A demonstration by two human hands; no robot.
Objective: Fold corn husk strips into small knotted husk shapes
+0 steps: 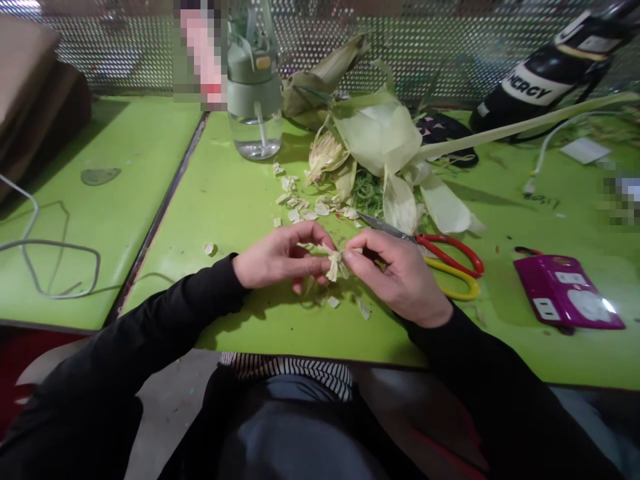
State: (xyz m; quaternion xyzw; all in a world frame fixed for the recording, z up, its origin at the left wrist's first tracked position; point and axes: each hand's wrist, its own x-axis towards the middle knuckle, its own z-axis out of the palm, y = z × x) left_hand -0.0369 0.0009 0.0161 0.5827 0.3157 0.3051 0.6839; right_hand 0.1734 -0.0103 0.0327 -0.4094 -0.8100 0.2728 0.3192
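Observation:
Between my hands is a small piece of pale corn husk (336, 265), gathered like a little flower or knot. My left hand (285, 257) pinches its left side between thumb and fingers. From the right, my right hand (395, 270) grips the husk's other edge with thumb and forefinger. Cut husk scraps (300, 205) lie on the green table just beyond my hands, and a few more lie beneath them. Scissors (450, 257) with one red and one yellow handle loop rest beside my right hand, blades pointing left. Larger corn husks (377, 133) are heaped behind.
A clear bottle with a green lid (255, 100) stands at the back. A black bottle (540, 73) leans at the back right. To the right lies a purple power strip (570, 293). A grey cable (50, 243) loops across the left table, past a seam between tables.

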